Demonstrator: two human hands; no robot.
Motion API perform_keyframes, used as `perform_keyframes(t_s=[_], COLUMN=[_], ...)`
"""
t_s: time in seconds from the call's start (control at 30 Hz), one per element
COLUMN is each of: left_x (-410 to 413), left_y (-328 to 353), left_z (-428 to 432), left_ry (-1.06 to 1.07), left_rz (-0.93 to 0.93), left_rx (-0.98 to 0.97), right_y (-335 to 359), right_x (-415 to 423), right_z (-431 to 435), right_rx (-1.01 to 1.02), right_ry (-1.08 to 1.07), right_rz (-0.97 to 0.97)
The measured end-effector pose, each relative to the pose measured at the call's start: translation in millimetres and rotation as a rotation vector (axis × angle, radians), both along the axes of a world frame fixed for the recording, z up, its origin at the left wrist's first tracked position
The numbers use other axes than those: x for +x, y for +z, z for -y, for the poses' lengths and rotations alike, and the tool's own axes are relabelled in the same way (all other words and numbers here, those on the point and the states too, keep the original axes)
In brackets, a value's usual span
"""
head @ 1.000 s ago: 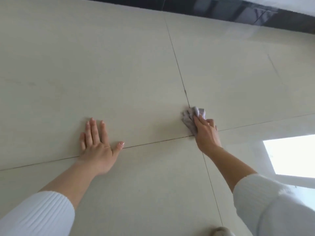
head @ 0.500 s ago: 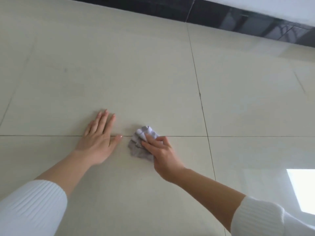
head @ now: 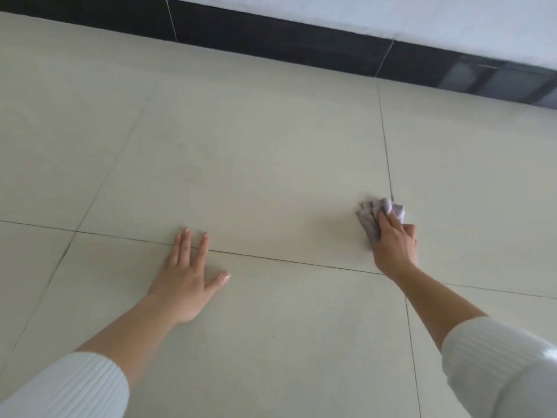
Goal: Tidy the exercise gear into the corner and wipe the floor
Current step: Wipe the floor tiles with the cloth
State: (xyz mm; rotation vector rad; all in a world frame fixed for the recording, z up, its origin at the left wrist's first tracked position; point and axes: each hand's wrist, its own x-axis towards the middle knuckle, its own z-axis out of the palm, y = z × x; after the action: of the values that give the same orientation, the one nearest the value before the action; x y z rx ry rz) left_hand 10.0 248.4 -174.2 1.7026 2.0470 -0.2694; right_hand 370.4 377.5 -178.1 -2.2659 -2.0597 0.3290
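The fingers (head: 388,226) of the right hand (head: 394,248) are curled over a bunched grey cloth (head: 372,217), which is gripped and pressed down onto the floor (head: 241,152). The cloth's far edge touches a dark tile joint (head: 388,164). The cloth is wadded, not spread, most likely so that pressure can be put on one small patch at a time. Well apart from it, the left hand (head: 185,285) is laid palm-down, with its fingers (head: 184,244) straight, slightly spread and holding nothing. It appears to be planted there as a prop while weight is leaned forward over the tiles. Both forearms are bare, with the white ribbed sleeves (head: 69,384) pushed back, presumably to be kept off the floor. Beyond the hands, pale glossy tiles run to a black skirting board (head: 301,46) beneath a white wall (head: 391,13). No exercise gear is in view, so whether it has been stowed in the corner cannot be told. The wiping step is judged to be in hand, with much of the visible floor yet to be covered.
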Motion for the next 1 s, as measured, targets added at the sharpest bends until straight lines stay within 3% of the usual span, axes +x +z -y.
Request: perform_keyframes(t_s=[0.07,0.17,0.37,0.53,0.6,0.83,0.9,1.0], left_x=[-1,-2,4,12,14,6,-3,-10], left_y=[0,-4,-6,-15,-19,-30,-32,-39], left_z=[-1,3,-3,-34,-48,-108,-125,-134], left_ry=[0.003,-0.002,0.066,0.098,0.106,0.161,0.185,0.205], left_rz=[0.015,-0.009,-0.049,-0.071,-0.041,-0.066,-0.074,-0.057], left_rx=[0.015,0.044,0.235,0.378,0.402,0.509,0.522,0.521], right_y=[1,1,-5,-6,-8,-11,-11,-12], right_x=[-18,-66,-147,-111,-75,20,5,-36], right_z=[-21,-30,39,46,21,-51,-74,-106], right_rx=[-0.097,-0.141,0.004,0.085,0.115,0.149,0.115,0.116], right_ry=[-0.113,-0.048,0.621,0.990,0.868,-0.064,-0.194,-0.181], right_rz=[-0.021,-0.073,-0.303,-0.173,-0.114,0.009,0.007,-0.054])
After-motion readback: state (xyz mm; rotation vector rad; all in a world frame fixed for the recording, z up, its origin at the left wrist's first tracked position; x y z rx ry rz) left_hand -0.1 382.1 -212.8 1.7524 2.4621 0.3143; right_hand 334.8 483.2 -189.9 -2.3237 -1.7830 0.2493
